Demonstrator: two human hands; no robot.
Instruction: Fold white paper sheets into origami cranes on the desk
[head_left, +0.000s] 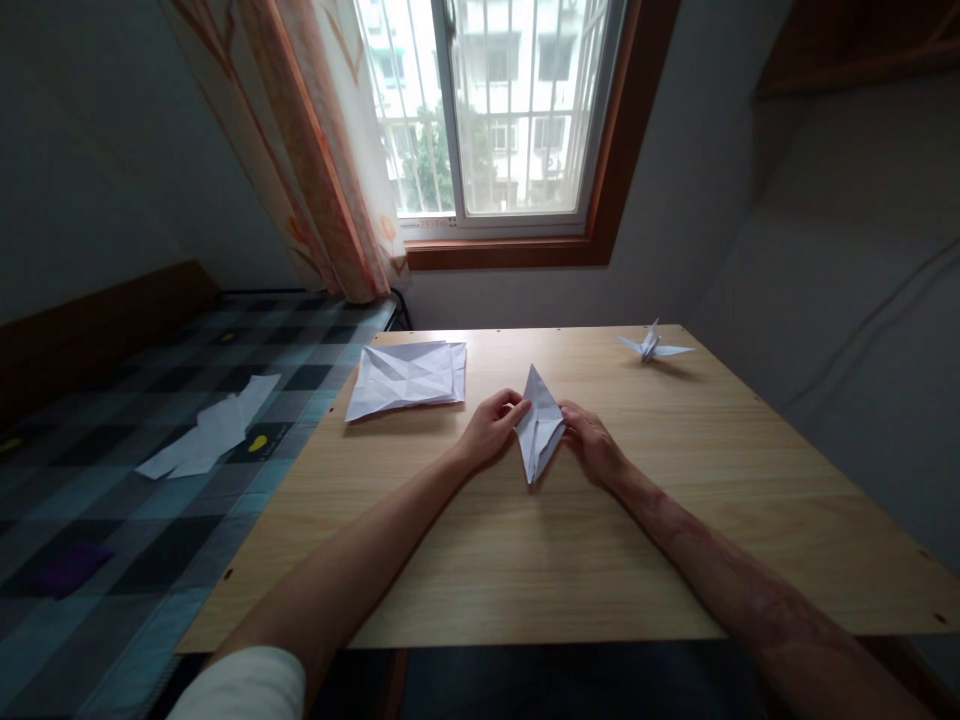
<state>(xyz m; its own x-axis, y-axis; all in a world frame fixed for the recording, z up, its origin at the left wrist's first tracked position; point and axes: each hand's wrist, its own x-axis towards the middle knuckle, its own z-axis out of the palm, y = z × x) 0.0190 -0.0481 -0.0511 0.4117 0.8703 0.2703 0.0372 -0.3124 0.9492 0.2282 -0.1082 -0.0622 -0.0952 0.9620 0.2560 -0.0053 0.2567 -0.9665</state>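
Observation:
A white sheet of paper folded into a long diamond (539,425) is held at the middle of the wooden table, one point facing away and one toward me. Its lower half shows a split down the centre. My left hand (493,425) grips the diamond's left corner, thumb on top and fingers curled at the edge. On the other side, my right hand (590,437) pinches the right corner between its fingers. Some of the right fingertips are hidden behind the paper.
Creased white paper sheets (409,375) lie stacked at the table's far left. A finished paper crane (651,346) stands at the far right of the table (547,580). Paper strips (214,430) rest on the checked bed (300,345) at left. Behind is a barred window.

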